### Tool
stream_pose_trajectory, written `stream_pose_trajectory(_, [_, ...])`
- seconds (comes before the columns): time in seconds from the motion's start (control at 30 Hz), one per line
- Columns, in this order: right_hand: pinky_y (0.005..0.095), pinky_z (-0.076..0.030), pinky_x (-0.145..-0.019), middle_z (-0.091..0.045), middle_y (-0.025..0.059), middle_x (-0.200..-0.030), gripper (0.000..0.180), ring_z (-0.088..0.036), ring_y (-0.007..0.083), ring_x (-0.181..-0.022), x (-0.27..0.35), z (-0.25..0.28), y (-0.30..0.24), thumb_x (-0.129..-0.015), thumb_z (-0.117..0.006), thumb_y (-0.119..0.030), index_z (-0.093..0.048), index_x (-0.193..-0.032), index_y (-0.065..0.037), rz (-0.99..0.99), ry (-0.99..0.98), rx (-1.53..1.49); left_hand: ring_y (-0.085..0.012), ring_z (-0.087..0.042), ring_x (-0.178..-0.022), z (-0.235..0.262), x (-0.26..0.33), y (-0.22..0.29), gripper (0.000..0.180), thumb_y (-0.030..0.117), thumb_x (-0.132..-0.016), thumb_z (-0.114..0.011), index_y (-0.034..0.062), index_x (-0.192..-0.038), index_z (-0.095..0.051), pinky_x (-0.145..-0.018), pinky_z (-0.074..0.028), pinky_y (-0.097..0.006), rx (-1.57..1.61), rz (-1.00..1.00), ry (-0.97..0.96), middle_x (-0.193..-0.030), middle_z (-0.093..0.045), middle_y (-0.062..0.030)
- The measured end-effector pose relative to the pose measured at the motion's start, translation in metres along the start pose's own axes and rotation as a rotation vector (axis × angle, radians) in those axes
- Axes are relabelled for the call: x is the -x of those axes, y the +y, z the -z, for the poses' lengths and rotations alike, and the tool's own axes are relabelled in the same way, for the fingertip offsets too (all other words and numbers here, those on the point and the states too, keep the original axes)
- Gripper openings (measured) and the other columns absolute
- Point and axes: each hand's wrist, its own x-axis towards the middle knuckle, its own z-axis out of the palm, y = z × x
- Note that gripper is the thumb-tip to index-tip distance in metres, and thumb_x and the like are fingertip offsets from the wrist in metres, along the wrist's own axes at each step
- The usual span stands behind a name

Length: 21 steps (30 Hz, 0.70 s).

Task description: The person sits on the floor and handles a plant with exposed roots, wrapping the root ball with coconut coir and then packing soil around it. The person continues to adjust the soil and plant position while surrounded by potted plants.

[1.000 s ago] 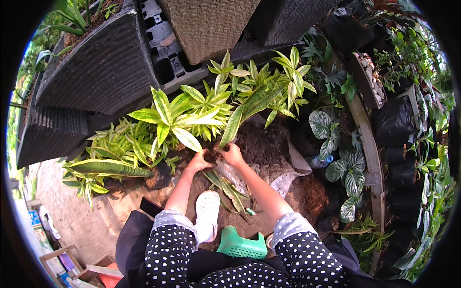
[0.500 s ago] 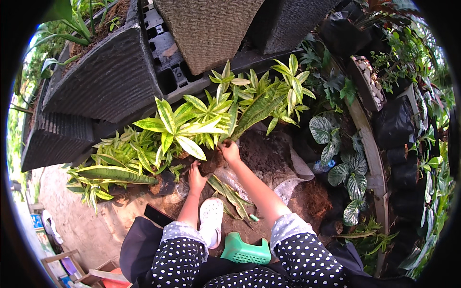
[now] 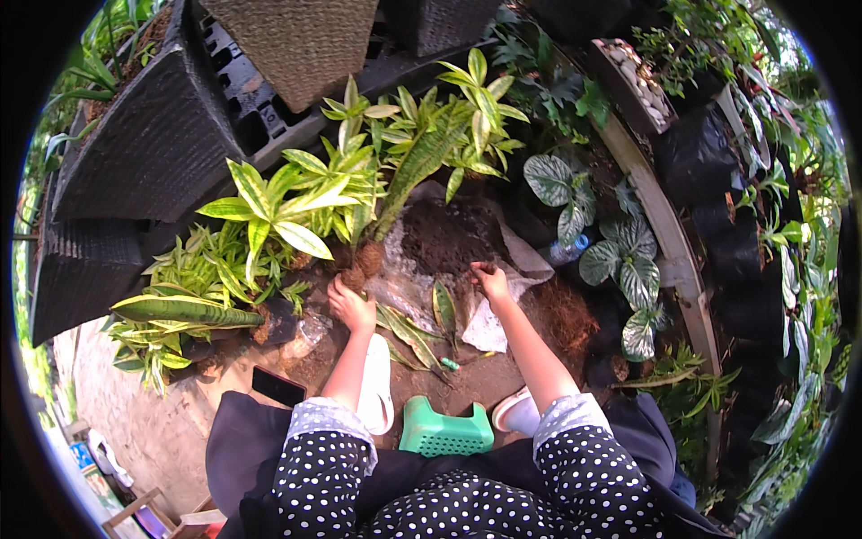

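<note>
My left hand [image 3: 352, 305] is closed on the brown root ball [image 3: 366, 260] of a snake plant [image 3: 413, 166]. The plant's long mottled leaf leans up and to the right, among yellow-green variegated plants [image 3: 269, 207]. To the right, my right hand [image 3: 490, 282] has its fingers pinched together at the edge of a heap of dark soil [image 3: 449, 235]. Whatever is between those fingers, if anything, is too small to make out. Between my hands lies a cut leaf [image 3: 444, 310] on a crumpled plastic sheet [image 3: 523, 256], with more cut leaves [image 3: 409, 337] nearer me.
A green plastic stool [image 3: 446, 429] stands between my feet, and a phone [image 3: 278, 386] lies on the ground at left. Large black ribbed planters [image 3: 144, 144] stand at the far left. Brown fibre [image 3: 567, 314], a bottle [image 3: 569, 250] and dark-leaved potted plants [image 3: 621, 254] lie to the right.
My right hand has left the snake plant's base and moved right to the soil's edge. A single leaf now lies apart between my hands. The view has shifted right.
</note>
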Motion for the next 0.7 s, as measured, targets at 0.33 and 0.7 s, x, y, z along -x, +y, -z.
stream_pose_trajectory(0.33, [0.0448, -0.041, -0.083, -0.058, 0.0070, -0.096, 0.040, -0.053, 0.0252, -0.100, 0.113, 0.019, 0.084, -0.073, -0.063, -0.047, -0.060, -0.090, -0.011, 0.581, -0.339, 1.457, -0.0333, -0.033, -0.121, -0.027, 0.069, 0.050, 0.057, 0.013, -0.067, -0.070, 0.0082, -0.118, -0.047, -0.100, -0.029, -0.049, -0.120, -0.853, -0.510, -0.128, -0.038, -0.0146])
stream_pose_trajectory(0.7, [0.0485, -0.038, -0.090, -0.048, 0.0108, -0.108, 0.025, -0.044, 0.0279, -0.110, 0.127, 0.024, 0.117, -0.068, -0.063, -0.021, -0.062, -0.091, -0.010, 0.693, -0.370, 1.489, -0.0316, -0.035, -0.120, -0.034, 0.075, 0.063, 0.045, 0.010, -0.070, -0.066, 0.0050, -0.111, -0.051, -0.100, -0.030, -0.045, -0.113, -0.834, -0.622, -0.122, -0.042, -0.0129])
